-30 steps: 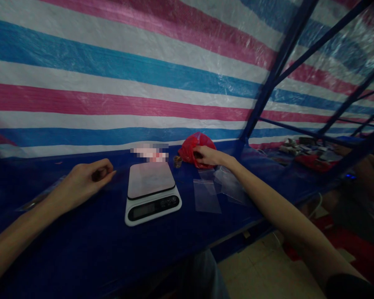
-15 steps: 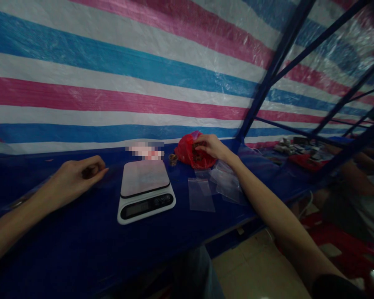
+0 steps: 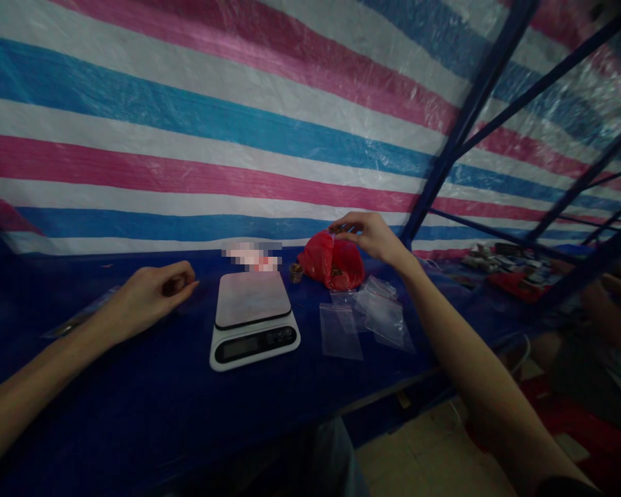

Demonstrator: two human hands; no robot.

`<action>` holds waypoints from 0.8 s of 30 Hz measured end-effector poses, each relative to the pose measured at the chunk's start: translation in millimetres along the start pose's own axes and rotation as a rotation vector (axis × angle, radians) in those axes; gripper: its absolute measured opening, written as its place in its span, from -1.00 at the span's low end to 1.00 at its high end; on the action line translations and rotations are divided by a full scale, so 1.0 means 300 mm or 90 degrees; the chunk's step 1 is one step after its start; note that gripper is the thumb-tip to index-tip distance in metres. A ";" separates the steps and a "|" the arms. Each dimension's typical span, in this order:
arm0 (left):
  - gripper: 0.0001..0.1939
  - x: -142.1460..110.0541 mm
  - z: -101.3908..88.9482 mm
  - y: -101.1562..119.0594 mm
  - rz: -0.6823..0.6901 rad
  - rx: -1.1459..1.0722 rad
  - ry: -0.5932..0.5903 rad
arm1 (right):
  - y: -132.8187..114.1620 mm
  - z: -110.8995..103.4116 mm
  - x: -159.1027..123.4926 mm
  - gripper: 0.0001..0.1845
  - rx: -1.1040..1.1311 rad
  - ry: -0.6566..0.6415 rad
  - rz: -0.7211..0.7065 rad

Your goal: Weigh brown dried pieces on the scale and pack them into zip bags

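My left hand (image 3: 158, 293) hovers over the table left of a white digital kitchen scale (image 3: 253, 300). Its fingers are curled toward the thumb; the palm is in shadow, so any contents are hidden. My right hand (image 3: 375, 236) is just above the mouth of a red plastic bag (image 3: 318, 259), fingertips pinched on small brownish pieces too small to name. More such pieces lie inside the bag. Between scale and bag stands a small clear cup (image 3: 296, 273) with brownish contents. Clear zip bags (image 3: 339, 331) lie in front of the red bag. Nothing sits on the scale's plate.
A pixelated pale item (image 3: 251, 255) lies behind the scale. Another clear packet (image 3: 83, 317) is under my left forearm. A striped plastic sheet (image 3: 186, 138) hangs behind the blue table (image 3: 160, 393). Blue metal posts (image 3: 445, 152) rise at right, where another person's arm (image 3: 608, 304) shows.
My right hand has lifted out of the red bag's mouth to just above it, with small pieces in the fingertips. My left hand keeps its curled pose. The whole view has shifted slightly.
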State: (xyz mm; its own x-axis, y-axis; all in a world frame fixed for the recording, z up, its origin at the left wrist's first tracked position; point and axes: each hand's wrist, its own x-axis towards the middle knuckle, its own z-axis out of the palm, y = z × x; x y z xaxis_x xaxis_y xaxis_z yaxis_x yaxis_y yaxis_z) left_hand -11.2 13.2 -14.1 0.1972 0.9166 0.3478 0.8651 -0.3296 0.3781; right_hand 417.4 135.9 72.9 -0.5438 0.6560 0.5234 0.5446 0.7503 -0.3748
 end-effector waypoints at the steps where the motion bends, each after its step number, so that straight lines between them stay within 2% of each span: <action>1: -0.76 0.000 0.000 -0.001 0.004 0.001 0.002 | -0.028 0.026 0.010 -0.79 -0.006 -0.042 -0.016; 5: -0.73 0.003 0.006 -0.015 0.021 0.000 0.017 | -0.096 0.148 0.048 -0.78 -0.057 -0.216 -0.094; 8: -0.74 0.004 0.011 -0.028 0.030 -0.001 0.022 | -0.097 0.207 0.067 -0.79 -0.061 -0.267 -0.130; 11: -0.74 0.004 0.014 -0.031 0.029 -0.005 0.018 | -0.090 0.223 0.078 -0.80 -0.058 -0.276 -0.138; 19: -0.76 -0.002 0.006 -0.012 0.030 -0.008 0.013 | -0.107 0.211 0.083 -0.78 -0.063 -0.294 -0.122; 24: -0.75 -0.002 0.010 -0.023 0.029 0.003 0.020 | -0.079 0.191 0.051 -0.80 -0.015 -0.224 -0.089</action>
State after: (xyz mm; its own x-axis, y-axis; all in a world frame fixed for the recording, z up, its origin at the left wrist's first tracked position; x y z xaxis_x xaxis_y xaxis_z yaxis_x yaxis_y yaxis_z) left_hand -15.8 15.6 -19.4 0.2213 0.8930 0.3919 0.8578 -0.3694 0.3574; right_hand 359.7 132.9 45.8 -0.7978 0.5383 0.2713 0.4619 0.8351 -0.2988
